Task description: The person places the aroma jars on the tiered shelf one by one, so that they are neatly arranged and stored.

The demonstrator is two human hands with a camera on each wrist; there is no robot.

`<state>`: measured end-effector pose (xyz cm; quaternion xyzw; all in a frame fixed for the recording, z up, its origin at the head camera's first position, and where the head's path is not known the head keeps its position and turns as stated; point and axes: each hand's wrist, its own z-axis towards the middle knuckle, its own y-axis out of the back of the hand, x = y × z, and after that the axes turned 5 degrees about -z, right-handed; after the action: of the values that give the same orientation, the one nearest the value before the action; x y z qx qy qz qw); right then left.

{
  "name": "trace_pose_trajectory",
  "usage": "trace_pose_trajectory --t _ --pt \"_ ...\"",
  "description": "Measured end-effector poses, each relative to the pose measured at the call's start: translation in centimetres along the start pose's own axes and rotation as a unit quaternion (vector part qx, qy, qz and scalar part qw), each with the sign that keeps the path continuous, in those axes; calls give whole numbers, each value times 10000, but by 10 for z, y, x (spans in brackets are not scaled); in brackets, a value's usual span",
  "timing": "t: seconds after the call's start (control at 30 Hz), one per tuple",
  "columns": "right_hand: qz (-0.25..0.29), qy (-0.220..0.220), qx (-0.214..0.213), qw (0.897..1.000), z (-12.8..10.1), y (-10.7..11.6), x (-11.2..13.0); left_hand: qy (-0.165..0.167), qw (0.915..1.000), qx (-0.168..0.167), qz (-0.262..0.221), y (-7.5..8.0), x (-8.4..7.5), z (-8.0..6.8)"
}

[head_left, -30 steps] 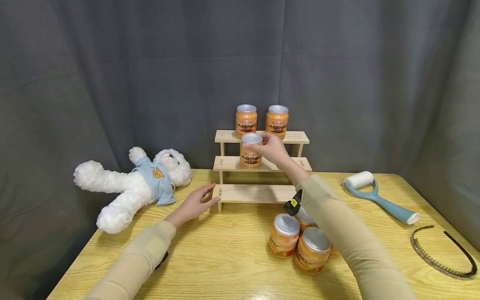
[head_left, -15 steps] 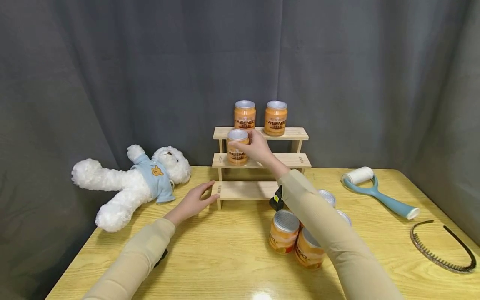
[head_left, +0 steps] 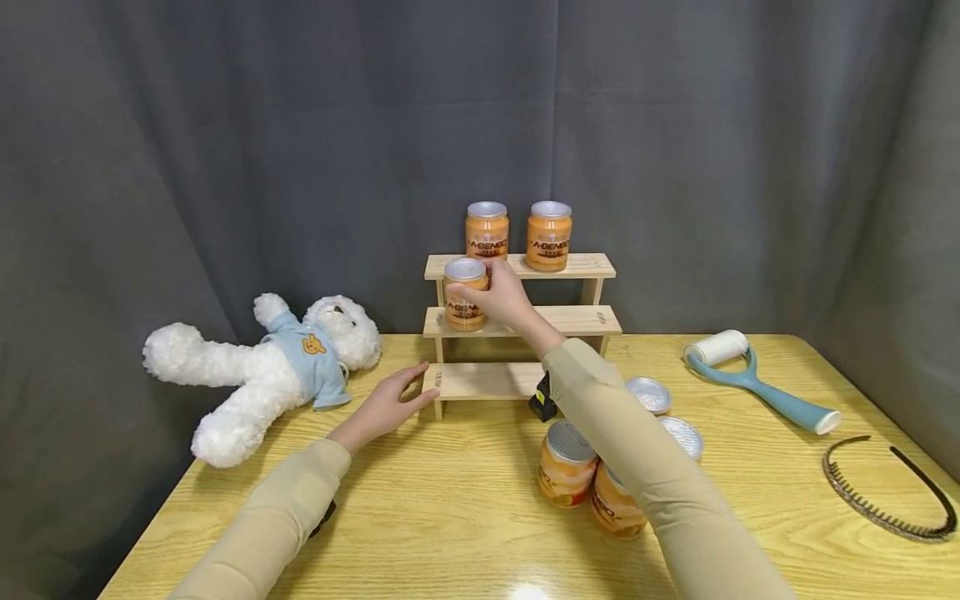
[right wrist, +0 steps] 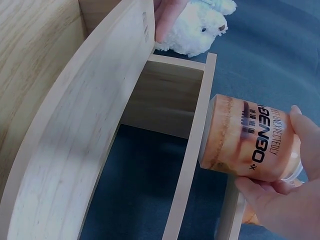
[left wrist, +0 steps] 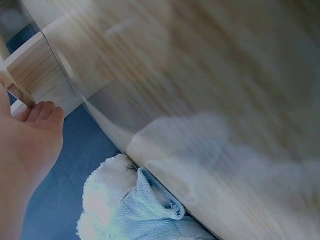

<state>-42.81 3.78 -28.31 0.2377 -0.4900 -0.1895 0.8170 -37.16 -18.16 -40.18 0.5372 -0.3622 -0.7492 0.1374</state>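
Note:
In the head view, my right hand holds an orange jar with a silver lid, thumb and fingers on either side of it. It stands upright at the left end of the middle shelf of a wooden three-tier display rack. The right wrist view shows the jar's base against the shelf board. My left hand grips the left end of the bottom shelf, thumb at the front corner, fingers toward the back. Two matching jars, a left one and a right one, stand on the top shelf.
Several more jars cluster on the table beneath my right forearm, which partly hides them. A white teddy bear in a blue shirt lies left. On the right are a blue-handled lint roller and a toothed headband.
My right hand has carried the jar left along the middle shelf to its left end. The left hand keeps its place on the rack.

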Motion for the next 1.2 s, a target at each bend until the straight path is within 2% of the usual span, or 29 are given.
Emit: trace_pose_trajectory --t 0.27,0.8,1.03,1.2 --pt "-167 -61 82 9998 -3 2 -1 26 10000 36 -55 -5 3 1" --pt "145 -4 221 9997 -4 6 -4 60 9999 68 -47 -6 -1 2" --pt "167 -327 338 9988 -12 17 0 68 10000 66 -32 -3 0 2" --pt "79 -600 503 9969 -22 35 0 31 10000 70 33 0 2 1"
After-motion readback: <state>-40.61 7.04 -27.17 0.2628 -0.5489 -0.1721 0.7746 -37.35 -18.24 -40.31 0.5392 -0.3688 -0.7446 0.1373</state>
